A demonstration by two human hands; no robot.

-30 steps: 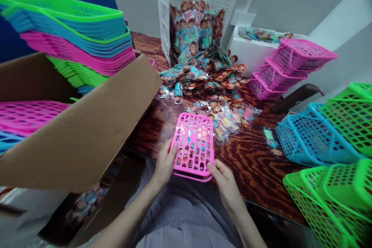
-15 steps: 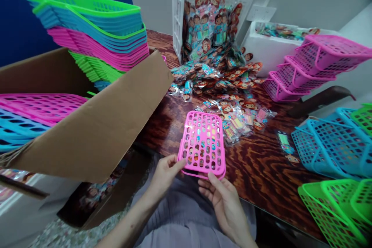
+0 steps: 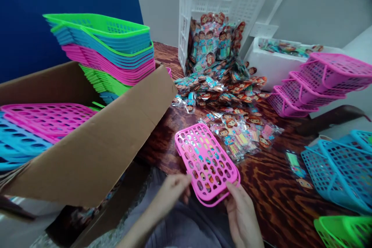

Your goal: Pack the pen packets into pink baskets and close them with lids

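A pink plastic basket (image 3: 205, 159) with a perforated lid lies at the near edge of the table, turned at an angle. Through the holes, coloured packets show inside. My right hand (image 3: 242, 209) grips its near right corner, thumb on top and fingers below. At the near left side my left hand (image 3: 176, 190) is closed, its curled fingers against the basket's edge; the fingertips are partly hidden. Just beyond the basket lie loose clear packets (image 3: 236, 139) with cartoon figures and pastel sticks.
At left, a cardboard box (image 3: 116, 135) holds stacked baskets (image 3: 107, 52) and pink and blue lids (image 3: 55, 120). A large packet heap (image 3: 215, 81) spills from a white crate (image 3: 186, 27). Pink baskets (image 3: 314, 85), blue baskets (image 3: 334, 166) and green baskets (image 3: 345, 228) stand at right.
The basket has turned, its far end swinging left and its near end right. My right hand has closed on the near right corner; my left has slid to the left side. The view has tilted upward.
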